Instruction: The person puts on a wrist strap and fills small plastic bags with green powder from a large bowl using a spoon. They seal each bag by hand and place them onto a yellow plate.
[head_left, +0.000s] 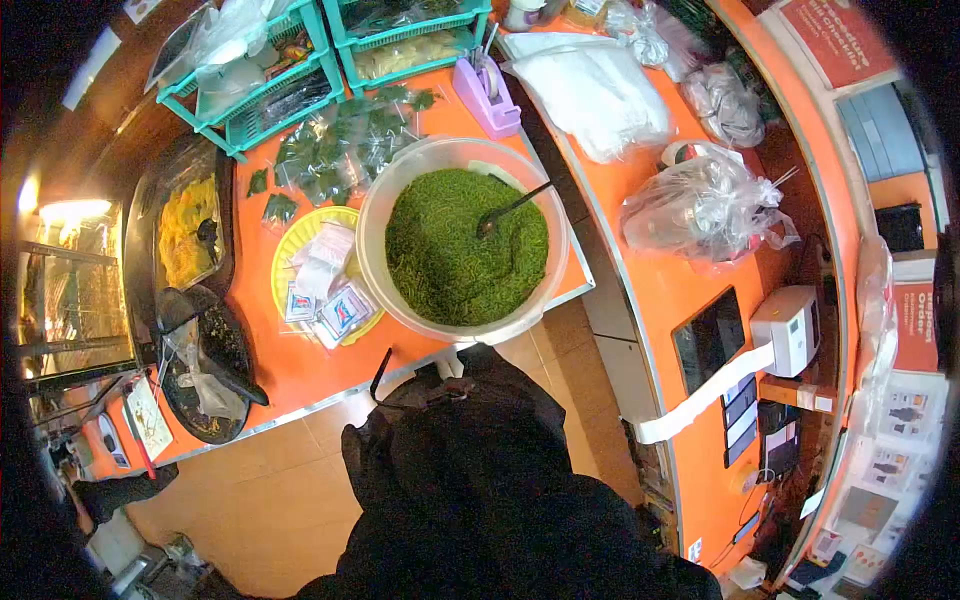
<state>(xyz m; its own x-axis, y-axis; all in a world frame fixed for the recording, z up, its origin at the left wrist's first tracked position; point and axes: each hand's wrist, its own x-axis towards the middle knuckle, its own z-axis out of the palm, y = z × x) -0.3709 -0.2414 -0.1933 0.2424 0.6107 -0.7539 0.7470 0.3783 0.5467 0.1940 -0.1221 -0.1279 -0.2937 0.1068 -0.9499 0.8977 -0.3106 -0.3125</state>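
- Resting near the middle of the view, a broad translucent plastic tub (553,262) stands on the orange counter (278,374), filled with finely chopped green herbs (440,265); the hours below are read around it.
- Toward 2 o'clock inside the tub, a black-handled utensil (522,204) leans, its lower end sunk in the herbs.
- At 6 o'clock, black clothing (460,470) of the person reaches up to the tub's rim in this view. Both hands are out of sight, so whether they are clenched, released or grasping something I cannot tell; the tub is the thing nearest the person.
- Just beside the tub, between 8 and 9 o'clock, a round yellow basket (284,253) holds white packets (345,311) with blue and red print.
- Farther out at 9 o'clock, a dark tray (226,190) carries yellow food (186,240).
- At 8 o'clock, a dark pan (241,340) has a crumpled clear bag (212,390) lying over it.
- Between 10 and 11 o'clock lie clear packets of green leaves (340,150), near stacked teal baskets (410,43).
- At 12 o'clock stands a lilac tape dispenser (487,100).
- Between 1 and 2 o'clock lie white plastic bags (600,100).
- Between 3 and 4 o'clock, a white printer (786,330) trails a long paper strip (700,399).
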